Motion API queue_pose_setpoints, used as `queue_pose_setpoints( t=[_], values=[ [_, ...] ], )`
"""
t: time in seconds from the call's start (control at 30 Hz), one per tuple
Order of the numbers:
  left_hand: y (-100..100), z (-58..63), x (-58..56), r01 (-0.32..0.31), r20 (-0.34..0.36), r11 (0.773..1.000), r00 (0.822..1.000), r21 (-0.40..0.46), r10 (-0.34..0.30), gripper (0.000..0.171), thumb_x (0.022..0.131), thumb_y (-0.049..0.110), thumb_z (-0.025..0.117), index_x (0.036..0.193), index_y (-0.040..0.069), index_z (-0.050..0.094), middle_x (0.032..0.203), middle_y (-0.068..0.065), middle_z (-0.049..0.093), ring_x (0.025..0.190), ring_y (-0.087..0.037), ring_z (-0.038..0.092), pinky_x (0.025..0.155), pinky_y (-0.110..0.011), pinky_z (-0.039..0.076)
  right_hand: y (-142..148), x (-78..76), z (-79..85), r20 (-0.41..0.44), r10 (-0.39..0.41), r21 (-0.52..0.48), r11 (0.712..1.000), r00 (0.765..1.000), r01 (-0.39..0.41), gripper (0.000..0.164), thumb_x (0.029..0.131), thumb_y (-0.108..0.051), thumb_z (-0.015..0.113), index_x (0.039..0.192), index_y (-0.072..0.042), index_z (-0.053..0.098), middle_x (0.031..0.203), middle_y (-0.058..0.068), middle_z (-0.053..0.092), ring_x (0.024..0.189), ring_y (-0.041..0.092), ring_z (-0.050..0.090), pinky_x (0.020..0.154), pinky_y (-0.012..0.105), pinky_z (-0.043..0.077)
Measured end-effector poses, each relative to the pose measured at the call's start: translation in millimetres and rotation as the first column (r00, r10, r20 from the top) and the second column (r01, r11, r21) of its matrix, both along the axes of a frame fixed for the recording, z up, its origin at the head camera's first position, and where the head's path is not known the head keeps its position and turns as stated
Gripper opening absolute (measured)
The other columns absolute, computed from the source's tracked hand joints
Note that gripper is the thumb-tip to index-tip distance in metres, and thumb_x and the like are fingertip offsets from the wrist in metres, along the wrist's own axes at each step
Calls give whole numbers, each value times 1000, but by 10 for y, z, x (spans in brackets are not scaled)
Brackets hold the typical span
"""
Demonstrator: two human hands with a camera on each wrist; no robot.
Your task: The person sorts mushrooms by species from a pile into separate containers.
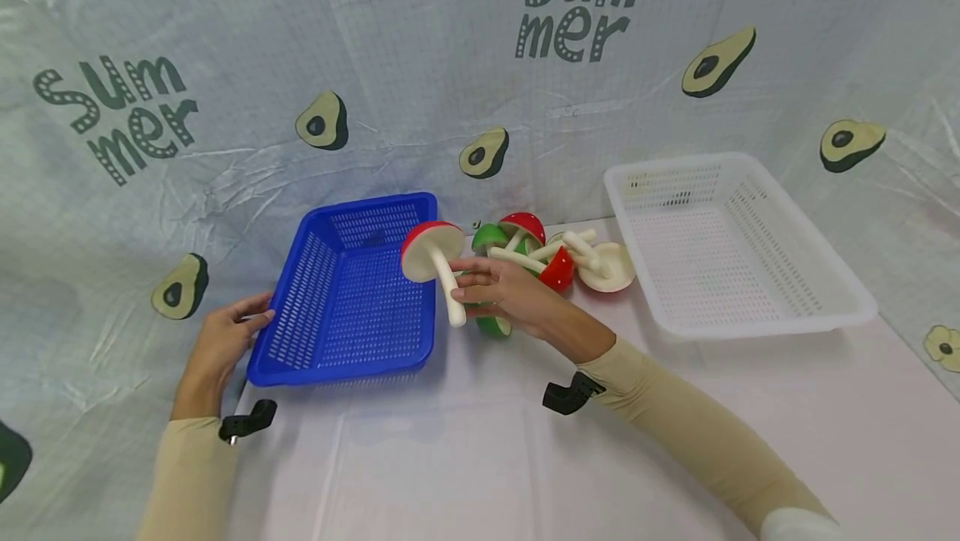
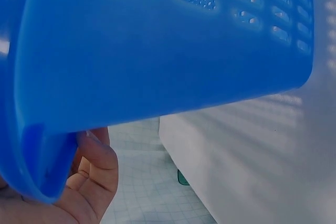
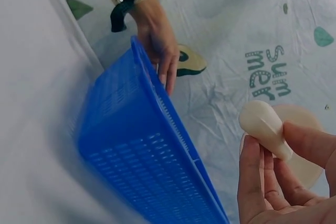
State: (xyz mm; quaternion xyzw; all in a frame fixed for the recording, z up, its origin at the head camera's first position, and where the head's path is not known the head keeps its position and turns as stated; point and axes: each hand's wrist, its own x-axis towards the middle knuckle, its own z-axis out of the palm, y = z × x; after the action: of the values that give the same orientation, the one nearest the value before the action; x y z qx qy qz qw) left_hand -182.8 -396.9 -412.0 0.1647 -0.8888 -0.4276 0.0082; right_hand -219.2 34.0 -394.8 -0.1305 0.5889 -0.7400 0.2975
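Observation:
My right hand (image 1: pixel 517 295) pinches the pale stem of a toy mushroom (image 1: pixel 441 270) with a red cap, near the right edge of a blue plastic basket (image 1: pixel 375 308). In the right wrist view, thumb and fingers hold the bulbous stem end (image 3: pixel 261 121), which partly hides the cap. At the basket's left side, my left hand (image 1: pixel 219 349) grips the rim; the left wrist view has its fingers curled beneath the rim (image 2: pixel 31 166). Behind my right hand lies a pile of red and green toy mushrooms (image 1: pixel 523 228), partly covered by it.
A white perforated basket (image 1: pixel 712 257) stands on the right of the white-covered table (image 1: pixel 465 449). Behind the table hangs a pale cloth (image 1: pixel 420 49) printed with avocados and lettering. One pale-stemmed mushroom (image 1: pixel 611 270) lies close to the white basket.

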Motion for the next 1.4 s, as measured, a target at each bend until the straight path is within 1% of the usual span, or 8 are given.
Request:
queue_pose_setpoints(
  t=[0.1,0.3,0.53,0.73,0.87,1.2,1.33,1.4],
  values=[
    [-16,-6,-1,-12,-3,1000,1000,4,12,52,105,26,55,152,4,46,143,-21,50,99,-16,58,76,-25,50,-77,-53,5,-8,6,6,1000,1000,-6,49,97,-7,68,144,-9,54,125,13,66,108,22,68,96,43,56],
    [-20,1,27,6,10,1000,1000,-1,-6,51,107,25,53,153,5,44,144,-22,49,97,-11,57,73,-18,51,-228,-132,19,-25,7,39,999,1000,-6,50,95,-8,71,142,-9,56,126,14,67,105,22,70,93,43,57],
    [-15,-12,37,-4,14,1000,1000,-2,4,50,107,25,53,153,7,46,145,-21,50,95,-10,57,72,-17,50,-374,-223,42,-9,5,43,999,1000,-5,49,93,-6,73,140,-9,58,121,13,68,101,22,70,92,43,58],
    [-18,-22,42,10,5,1000,1000,-3,-10,50,107,26,53,153,6,45,144,-22,49,95,-10,58,72,-18,51,-458,-276,54,-9,19,53,998,1000,-18,51,93,-4,73,141,-9,57,121,13,69,101,21,70,93,43,58],
    [-10,-1,40,14,3,1000,1000,-4,-14,50,107,26,52,152,7,46,144,-21,49,97,-13,57,72,-18,50,-520,-327,58,-5,22,64,998,1000,-21,52,93,-5,73,142,-9,56,120,12,68,100,20,69,94,43,57],
    [8,19,14,8,11,1000,1000,-4,-7,50,107,26,52,153,8,45,146,-22,49,107,-22,57,76,-20,49,-705,-438,90,6,56,55,997,998,-56,53,93,-3,72,143,-7,55,129,14,65,106,21,68,94,41,57],
    [16,20,6,7,13,1000,1000,-11,-6,50,107,26,52,154,9,45,147,-22,49,110,-25,57,77,-20,49,-785,-470,99,-2,58,67,996,998,-57,54,92,-2,73,143,-7,55,127,14,66,106,22,67,94,41,57],
    [10,24,9,7,12,1000,1000,-12,-7,50,107,25,52,153,8,45,147,-22,49,110,-25,57,76,-19,49,-830,-483,105,-6,63,75,995,998,-62,54,92,-2,73,143,-7,56,126,13,66,106,22,67,96,43,56]
  ],
)
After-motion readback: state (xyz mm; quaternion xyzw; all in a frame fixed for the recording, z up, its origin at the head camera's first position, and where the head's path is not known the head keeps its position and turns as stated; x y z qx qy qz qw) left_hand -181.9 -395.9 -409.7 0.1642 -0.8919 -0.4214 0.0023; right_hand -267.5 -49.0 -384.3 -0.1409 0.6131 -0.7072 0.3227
